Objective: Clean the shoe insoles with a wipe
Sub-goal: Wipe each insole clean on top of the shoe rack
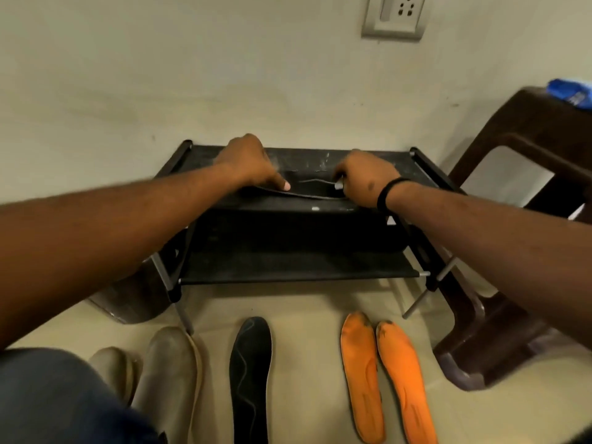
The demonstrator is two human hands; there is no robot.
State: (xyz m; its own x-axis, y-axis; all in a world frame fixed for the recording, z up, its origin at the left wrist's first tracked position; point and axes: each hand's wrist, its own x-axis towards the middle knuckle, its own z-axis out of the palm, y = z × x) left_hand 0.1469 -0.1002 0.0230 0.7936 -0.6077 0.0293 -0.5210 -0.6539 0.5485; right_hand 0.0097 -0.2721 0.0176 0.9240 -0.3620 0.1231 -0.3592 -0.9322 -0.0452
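A black insole [307, 195] lies flat on the top shelf of a black shoe rack [378, 161] against the wall. My left hand [248, 163] holds its left end, thumb pressed on top. My right hand [362, 181] grips its right end with curled fingers; something small and pale shows at the fingers, and I cannot tell what it is. On the floor in front lie another black insole [251, 379], two orange insoles [362, 376] [405, 382] side by side, and two beige insoles [169, 376] [113, 366] at the left.
A dark brown plastic stool [519, 251] stands right of the rack, with a blue packet [571, 92] on top. A dark bin [134, 299] sits left of the rack. A wall socket [395, 16] is above. My knee in blue jeans [57, 402] fills the lower left.
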